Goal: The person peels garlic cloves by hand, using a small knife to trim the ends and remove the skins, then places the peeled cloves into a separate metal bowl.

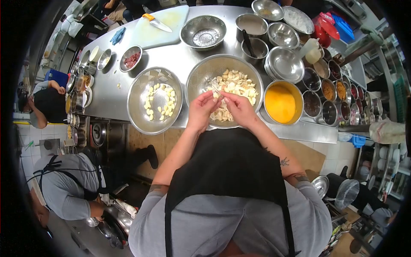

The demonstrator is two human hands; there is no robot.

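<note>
My left hand point(204, 108) and my right hand point(239, 109) meet fingertip to fingertip over a large perforated metal colander point(195, 79). Both are closed in a pinch on a small garlic clove point(216, 94), partly hidden by the fingers. Below them the colander holds many garlic cloves in their pale skins point(237, 83). Just left stands a second colander point(133, 99), with peeled, yellowish-white cloves point(169, 104) scattered over its bottom. To the right of my right hand is a metal pot of orange-yellow liquid point(280, 105).
A knife point(158, 23) with an orange handle lies on a white cutting board point(171, 38). Near it are another colander point(203, 32) and a bowl of reddish pieces point(130, 58). Stacked metal bowls point(286, 64) and several ingredient containers point(329, 89) crowd the right. Co-workers point(64, 182) stand at left.
</note>
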